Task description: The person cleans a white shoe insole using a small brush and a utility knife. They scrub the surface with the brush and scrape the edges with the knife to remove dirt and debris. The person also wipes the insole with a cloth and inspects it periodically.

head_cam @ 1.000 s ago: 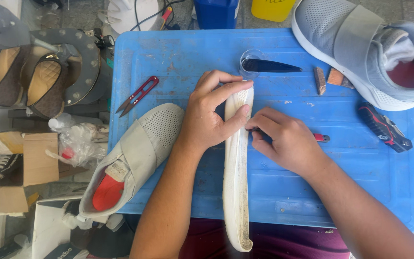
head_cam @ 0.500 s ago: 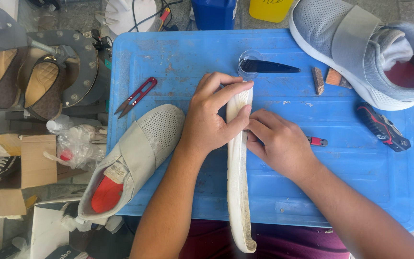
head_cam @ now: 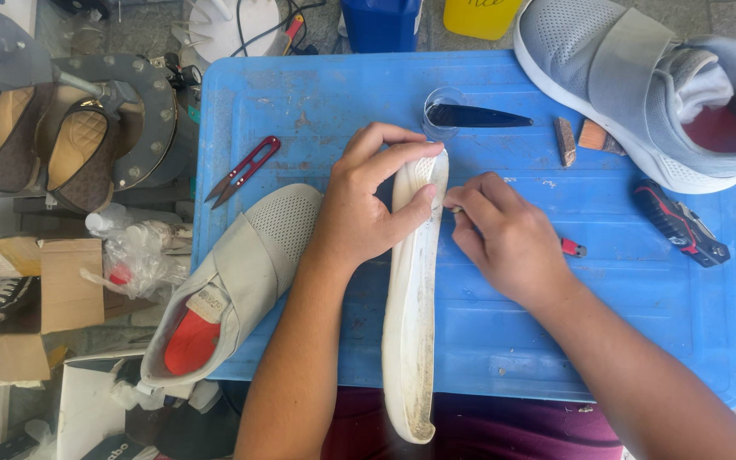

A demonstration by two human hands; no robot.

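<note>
Sole (head_cam: 411,298), white, detached, standing on edge mid-way along the blue table (head_cam: 641,315), its heel end overhanging the near rim; left hand (head_cam: 359,209) curled over its toe end, thumb and fingers pinching it, right hand (head_cam: 508,238) just beside, fingers closed on a small red-ended tool (head_cam: 572,248). Beige shoe (head_cam: 232,281) lies left of the forearm, red snips (head_cam: 244,169) beyond it. Grey shoe (head_cam: 666,94), box cutter (head_cam: 681,223) and dark blade (head_cam: 479,117) lie right and behind.

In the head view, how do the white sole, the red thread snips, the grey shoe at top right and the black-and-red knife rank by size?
1. Grey shoe and white sole look about alike; the shoe is cut off by the frame, so I won't rank them.
2. Black-and-red knife.
3. Red thread snips, only slightly smaller.
</note>
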